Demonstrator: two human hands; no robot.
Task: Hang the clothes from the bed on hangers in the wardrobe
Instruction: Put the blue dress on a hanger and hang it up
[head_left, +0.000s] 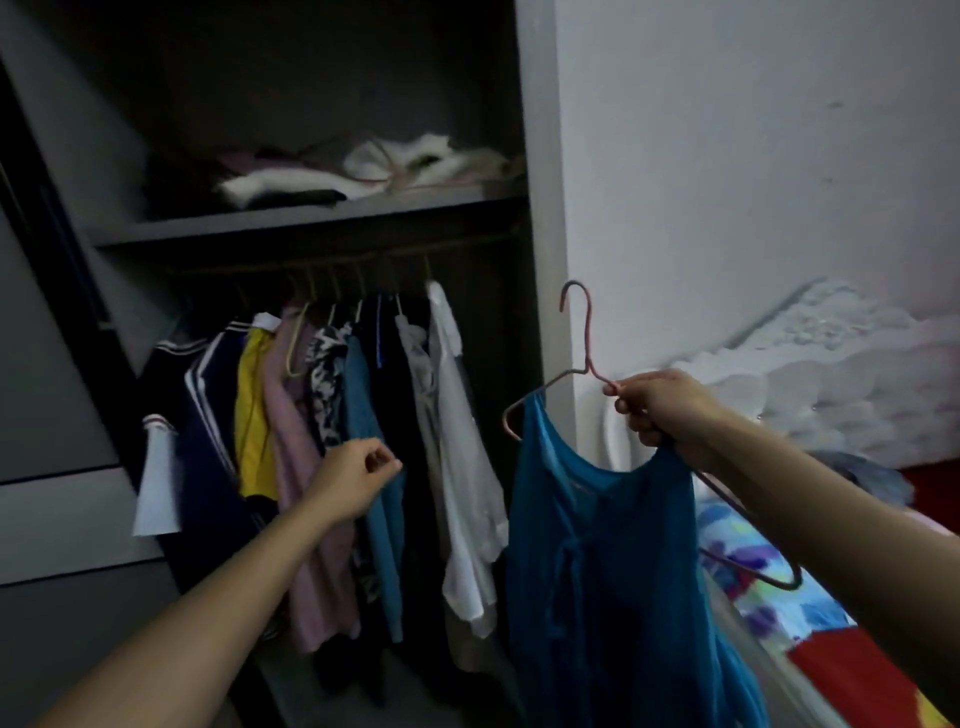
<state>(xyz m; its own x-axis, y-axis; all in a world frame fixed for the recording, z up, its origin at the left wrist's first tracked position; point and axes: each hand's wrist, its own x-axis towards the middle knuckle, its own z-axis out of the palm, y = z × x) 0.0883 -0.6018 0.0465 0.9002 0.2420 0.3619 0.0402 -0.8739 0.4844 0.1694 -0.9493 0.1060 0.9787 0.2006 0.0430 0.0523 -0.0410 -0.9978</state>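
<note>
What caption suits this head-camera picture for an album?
The right hand holds a pink hanger carrying a blue top beside the wardrobe; the left hand hovers by hung clothes.

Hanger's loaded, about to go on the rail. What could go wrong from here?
1. The blue sleeveless top hangs on only one arm of the pink wire hanger. Its other strap looks bunched in the right hand's grip, so it may slide off once released.
2. The wardrobe rail is crowded, with open space showing only to the right of the white shirt. Hooking elsewhere may snag the neighbouring clothes.
</note>
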